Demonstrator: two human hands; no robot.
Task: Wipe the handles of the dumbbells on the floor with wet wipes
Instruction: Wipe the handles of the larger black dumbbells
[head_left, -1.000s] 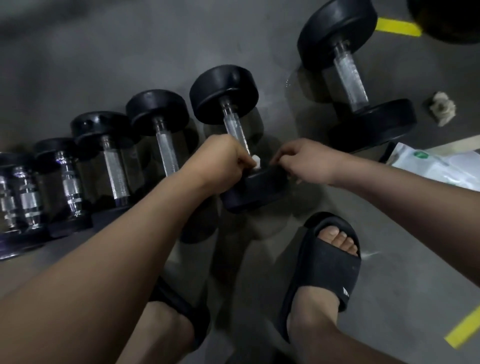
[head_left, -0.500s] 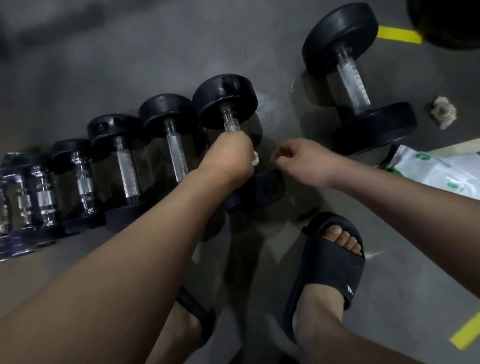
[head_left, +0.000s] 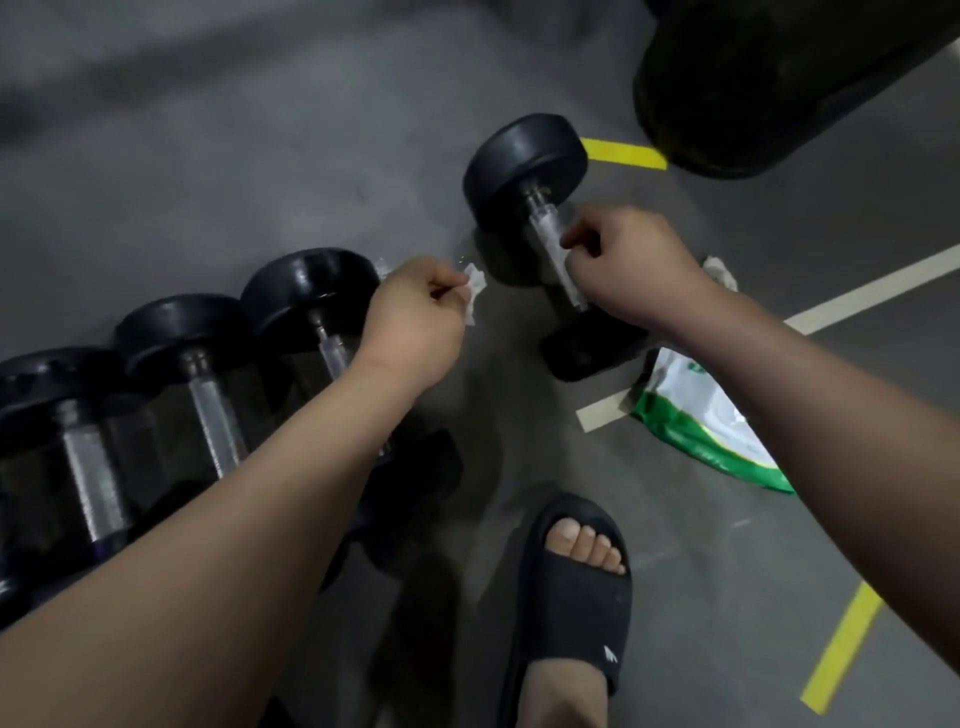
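Wipe (head_left: 474, 293) is now lifted off the row dumbbell (head_left: 311, 288), pinched by fingers of the left hand (head_left: 415, 317); the lone dumbbell (head_left: 524, 161) handle (head_left: 545, 228) is met by the right hand (head_left: 634, 265), fingers curled, grip unclear, so it's probably next.

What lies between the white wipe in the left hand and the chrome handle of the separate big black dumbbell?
Nothing but bare, shadowed grey floor separates the white wipe from that chrome handle; the head view shows it.
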